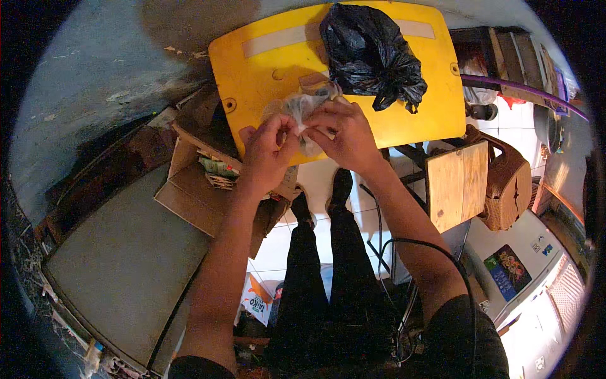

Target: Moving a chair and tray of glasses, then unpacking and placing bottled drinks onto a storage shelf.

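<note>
A clear plastic bag (pixel 302 106), gathered at its neck, is between my two hands over the near part of a yellow tabletop (pixel 252 82). My left hand (pixel 273 146) pinches the gathered plastic from the left. From the right, my right hand (pixel 344 131) pinches the same twisted part, its fingers close to the left ones. Whatever lies inside the clear bag is hard to make out. Behind and to the right, a crumpled black plastic bag (pixel 372 57) rests on the tabletop, touched by neither hand.
An open cardboard box (pixel 189 202) with small packets stands left of the table, beside a grey flat surface (pixel 126 259). To the right are a wooden board (pixel 457 183) and a brown woven basket (pixel 508 183). A black cable (pixel 435 245) crosses near my right forearm.
</note>
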A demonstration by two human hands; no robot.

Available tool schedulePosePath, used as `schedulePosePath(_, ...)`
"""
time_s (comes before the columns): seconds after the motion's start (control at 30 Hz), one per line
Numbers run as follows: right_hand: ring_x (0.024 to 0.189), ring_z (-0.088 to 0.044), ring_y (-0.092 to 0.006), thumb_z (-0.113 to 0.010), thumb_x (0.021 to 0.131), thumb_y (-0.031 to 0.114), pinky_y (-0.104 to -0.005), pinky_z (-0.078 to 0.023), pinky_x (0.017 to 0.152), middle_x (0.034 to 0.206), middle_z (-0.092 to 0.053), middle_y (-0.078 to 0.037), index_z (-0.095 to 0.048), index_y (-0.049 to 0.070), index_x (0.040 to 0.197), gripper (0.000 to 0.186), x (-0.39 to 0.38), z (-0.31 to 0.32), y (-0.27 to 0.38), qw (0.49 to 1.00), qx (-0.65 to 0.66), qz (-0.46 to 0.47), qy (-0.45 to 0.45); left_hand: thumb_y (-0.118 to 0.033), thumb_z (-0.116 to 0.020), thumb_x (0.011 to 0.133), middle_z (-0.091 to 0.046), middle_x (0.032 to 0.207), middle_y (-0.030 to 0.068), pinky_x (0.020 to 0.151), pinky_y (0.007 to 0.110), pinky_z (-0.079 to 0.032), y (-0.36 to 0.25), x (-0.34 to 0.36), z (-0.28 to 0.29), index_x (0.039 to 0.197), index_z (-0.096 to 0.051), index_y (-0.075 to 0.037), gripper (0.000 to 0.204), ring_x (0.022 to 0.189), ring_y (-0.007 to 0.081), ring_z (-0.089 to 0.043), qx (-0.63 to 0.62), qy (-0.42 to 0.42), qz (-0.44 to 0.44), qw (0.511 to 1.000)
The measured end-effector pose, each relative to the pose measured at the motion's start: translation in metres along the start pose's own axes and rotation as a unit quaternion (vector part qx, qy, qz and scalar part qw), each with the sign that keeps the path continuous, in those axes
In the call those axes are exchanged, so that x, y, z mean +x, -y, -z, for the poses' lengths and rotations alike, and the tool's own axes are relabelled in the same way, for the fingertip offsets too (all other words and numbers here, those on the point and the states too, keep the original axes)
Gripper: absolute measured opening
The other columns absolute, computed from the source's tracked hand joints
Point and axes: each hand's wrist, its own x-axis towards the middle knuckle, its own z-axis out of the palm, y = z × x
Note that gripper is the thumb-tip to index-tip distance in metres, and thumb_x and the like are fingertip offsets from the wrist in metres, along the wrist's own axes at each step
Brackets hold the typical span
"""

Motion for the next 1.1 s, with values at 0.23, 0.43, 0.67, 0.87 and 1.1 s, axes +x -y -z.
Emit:
schedulePosePath(0.23, 0.082, -0.06, -0.0222, -0.079, 0.072, 0.015, -0.0369, -0.038, 0.069, 0.088, -0.068, -0.001, -0.072, 0.013, 0.082, 0.012, -0.006, -0.003, 0.007, 0.996, -0.061, -0.058, -0.014, -0.019, -0.072, 0.083, -0.061, 0.08, 0.0012, 0.078, 0.038, -0.039, -0.021, -0.027, -0.02, 0.091, -0.064, -0.014, 0.012, 0.072, 0.0201, -0.054, 0.042, -0.181, 0.058, 0.981)
schedulePosePath(0.43, 0.083, -0.061, -0.0209, -0.08, 0.071, 0.015, -0.0365, -0.038, 0.072, 0.09, -0.069, 0.0, -0.071, 0.013, 0.081, 0.013, -0.005, -0.008, 0.014, 0.995, -0.074, -0.062, -0.034, -0.021, -0.078, 0.078, -0.062, 0.072, 0.001, 0.071, 0.035, -0.042, -0.028, -0.016, -0.023, 0.084, -0.071, -0.013, 0.012, 0.069, 0.0198, -0.056, 0.035, -0.209, 0.104, 0.972)
schedulePosePath(0.67, 0.084, -0.06, -0.0203, -0.079, 0.071, 0.016, -0.037, -0.038, 0.071, 0.09, -0.068, 0.001, -0.071, 0.013, 0.082, 0.014, -0.002, -0.004, 0.016, 0.994, -0.094, -0.04, -0.029, -0.023, -0.078, 0.077, -0.063, 0.072, 0.0003, 0.069, 0.036, -0.042, -0.021, -0.011, -0.019, 0.085, -0.072, -0.012, 0.014, 0.067, 0.0191, -0.056, 0.029, -0.188, 0.102, 0.976)
schedulePosePath(0.87, 0.082, -0.059, -0.0196, -0.078, 0.073, 0.018, -0.0371, -0.037, 0.072, 0.088, -0.067, 0.001, -0.071, 0.014, 0.083, 0.013, 0.003, 0.005, 0.013, 0.995, -0.099, -0.003, -0.004, -0.025, -0.074, 0.081, -0.063, 0.073, 0.0009, 0.07, 0.032, -0.043, -0.005, 0.002, -0.016, 0.085, -0.07, -0.008, 0.018, 0.067, 0.015, -0.055, -0.059, -0.111, 0.133, 0.983)
schedulePosePath(1.1, 0.083, -0.06, -0.0229, -0.074, 0.079, 0.019, -0.0379, -0.039, 0.072, 0.087, -0.067, -0.004, -0.071, 0.011, 0.087, 0.011, 0.005, 0.009, 0.0, 0.999, -0.035, -0.015, 0.031, -0.022, -0.067, 0.086, -0.061, 0.074, 0.0001, 0.069, 0.026, -0.044, -0.003, 0.006, -0.015, 0.088, -0.065, 0.0, 0.022, 0.071, 0.0074, -0.054, -0.228, -0.06, 0.149, 0.96)
